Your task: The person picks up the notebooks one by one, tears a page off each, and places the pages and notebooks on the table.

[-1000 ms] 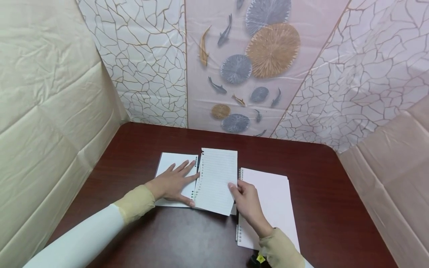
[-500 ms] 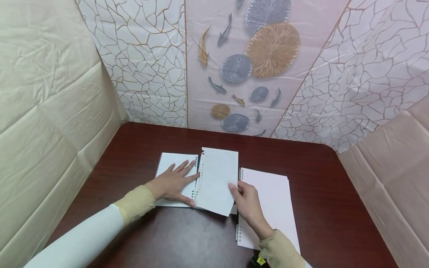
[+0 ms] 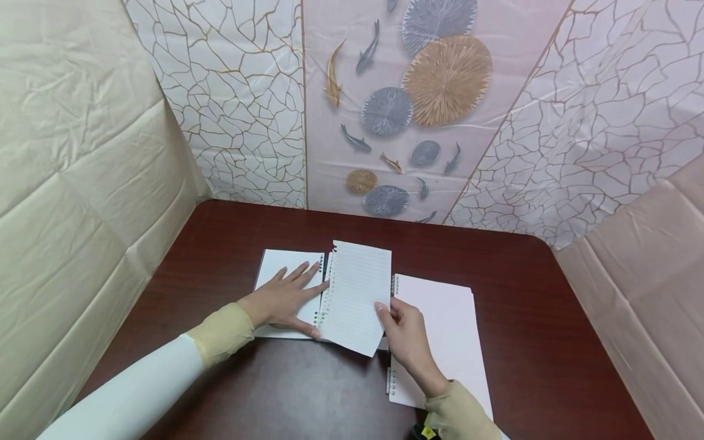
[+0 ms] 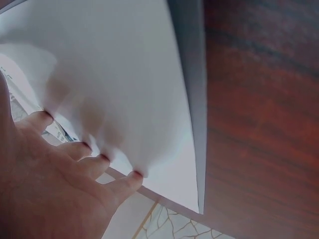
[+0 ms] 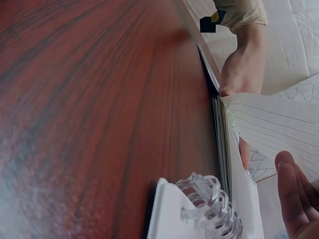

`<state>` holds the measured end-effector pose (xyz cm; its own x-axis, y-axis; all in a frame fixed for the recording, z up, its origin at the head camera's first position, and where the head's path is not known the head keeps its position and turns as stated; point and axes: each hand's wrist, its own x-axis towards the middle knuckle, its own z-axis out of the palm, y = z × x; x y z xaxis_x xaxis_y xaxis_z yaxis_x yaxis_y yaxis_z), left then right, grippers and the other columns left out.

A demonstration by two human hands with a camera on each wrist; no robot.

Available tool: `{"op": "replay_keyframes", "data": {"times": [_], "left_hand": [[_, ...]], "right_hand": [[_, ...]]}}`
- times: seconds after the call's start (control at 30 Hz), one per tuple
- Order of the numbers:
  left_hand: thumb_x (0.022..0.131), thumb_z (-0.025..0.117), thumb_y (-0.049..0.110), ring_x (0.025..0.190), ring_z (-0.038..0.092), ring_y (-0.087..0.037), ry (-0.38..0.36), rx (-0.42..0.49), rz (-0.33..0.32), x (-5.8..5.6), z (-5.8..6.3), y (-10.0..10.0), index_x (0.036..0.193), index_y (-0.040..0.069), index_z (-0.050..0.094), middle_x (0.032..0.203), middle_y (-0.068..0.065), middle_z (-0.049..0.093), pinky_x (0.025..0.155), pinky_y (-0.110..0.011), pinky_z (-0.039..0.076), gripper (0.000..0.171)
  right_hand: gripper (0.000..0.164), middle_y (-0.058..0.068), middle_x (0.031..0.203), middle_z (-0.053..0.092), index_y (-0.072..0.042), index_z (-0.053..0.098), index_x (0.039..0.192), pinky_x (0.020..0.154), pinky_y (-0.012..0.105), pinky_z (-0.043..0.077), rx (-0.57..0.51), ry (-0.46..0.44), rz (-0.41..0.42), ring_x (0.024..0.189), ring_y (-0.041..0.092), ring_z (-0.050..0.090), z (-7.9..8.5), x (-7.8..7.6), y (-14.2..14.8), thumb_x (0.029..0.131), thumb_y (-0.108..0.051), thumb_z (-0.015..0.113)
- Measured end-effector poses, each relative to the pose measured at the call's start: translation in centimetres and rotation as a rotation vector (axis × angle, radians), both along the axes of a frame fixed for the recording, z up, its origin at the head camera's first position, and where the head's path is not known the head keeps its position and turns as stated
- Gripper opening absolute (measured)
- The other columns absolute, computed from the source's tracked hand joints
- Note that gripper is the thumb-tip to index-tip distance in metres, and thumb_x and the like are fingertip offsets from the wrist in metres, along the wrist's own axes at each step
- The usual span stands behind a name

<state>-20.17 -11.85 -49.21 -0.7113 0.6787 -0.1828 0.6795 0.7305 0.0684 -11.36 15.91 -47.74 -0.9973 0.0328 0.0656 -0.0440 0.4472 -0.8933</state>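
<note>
A small spiral notebook (image 3: 273, 264) lies open on the table. My left hand (image 3: 283, 300) is spread flat over its white left page, fingers apart, thumb by the lower end of the binding. In the left wrist view that page (image 4: 124, 74) shows under the fingertips. My right hand (image 3: 407, 330) pinches a lined sheet (image 3: 357, 293) at its right edge, thumb on top. The sheet has a row of holes down its left side and a notched upper left corner. In the right wrist view the lined sheet (image 5: 279, 122) is lifted and bends above the page stack.
A larger notebook (image 3: 440, 336) with a clear spiral binding (image 5: 209, 206) lies to the right, partly under my right forearm. A small black and yellow object (image 3: 426, 432) sits by the right sleeve. Patterned cloth (image 3: 250, 153) hangs behind the dark red table (image 3: 264, 391).
The lined sheet has turned slightly, its upper left corner shifting a little right and up, away from the binding. My left hand stays flat; my right hand keeps its pinch.
</note>
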Motion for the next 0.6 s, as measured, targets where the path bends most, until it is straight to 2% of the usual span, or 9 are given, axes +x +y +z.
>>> {"op": "replay_keyframes", "data": {"times": [0.27, 0.33, 0.4, 0.5, 0.6], "left_hand": [[0.068, 0.035, 0.102, 0.154, 0.004, -0.037, -0.005, -0.003, 0.004, 0.0, 0.1, -0.1, 0.164, 0.029, 0.018, 0.171, -0.015, 0.004, 0.119, -0.067, 0.02, 0.122], [0.067, 0.035, 0.102, 0.154, 0.004, -0.037, -0.003, -0.003, 0.004, 0.0, 0.1, -0.1, 0.164, 0.03, 0.018, 0.171, -0.015, 0.004, 0.118, -0.067, 0.02, 0.122], [0.067, 0.035, 0.102, 0.154, 0.004, -0.037, -0.003, -0.002, 0.004, -0.1, 0.0, -0.1, 0.164, 0.03, 0.018, 0.171, -0.015, 0.005, 0.118, -0.067, 0.021, 0.122], [0.067, 0.033, 0.103, 0.154, 0.004, -0.037, -0.002, -0.001, 0.003, -0.1, -0.1, -0.1, 0.164, 0.029, 0.018, 0.171, -0.015, 0.005, 0.118, -0.067, 0.021, 0.122], [0.067, 0.032, 0.103, 0.154, 0.004, -0.037, -0.004, 0.0, 0.004, -0.1, -0.1, -0.1, 0.164, 0.029, 0.017, 0.171, -0.016, 0.005, 0.118, -0.067, 0.021, 0.123]], "right_hand": [[0.027, 0.005, 0.079, 0.079, -0.005, 0.067, 0.126, 0.048, 0.029, 0.058, -0.014, -0.043, 0.0, 0.06, 0.015, 0.071, 0.0, 0.2, -0.2, 0.107, -0.02, 0.056], [0.025, 0.001, 0.073, 0.076, -0.007, 0.067, 0.125, 0.047, 0.025, 0.055, -0.019, -0.062, 0.007, 0.056, 0.011, 0.068, -0.1, 0.4, -0.2, 0.105, -0.021, 0.059], [0.022, -0.003, 0.064, 0.067, -0.01, 0.068, 0.122, 0.043, 0.019, 0.045, -0.011, -0.073, 0.03, 0.048, 0.005, 0.058, -0.1, 0.7, -0.3, 0.103, -0.02, 0.063], [0.027, 0.001, 0.067, 0.07, -0.005, 0.065, 0.125, 0.044, 0.022, 0.05, -0.016, -0.099, 0.069, 0.05, 0.004, 0.061, 0.9, 1.4, -0.7, 0.1, -0.012, 0.066], [0.03, 0.0, 0.063, 0.068, -0.001, 0.063, 0.128, 0.04, 0.022, 0.046, 0.02, -0.105, 0.088, 0.045, 0.003, 0.056, 1.0, 1.5, -0.7, 0.098, -0.007, 0.065]]}}
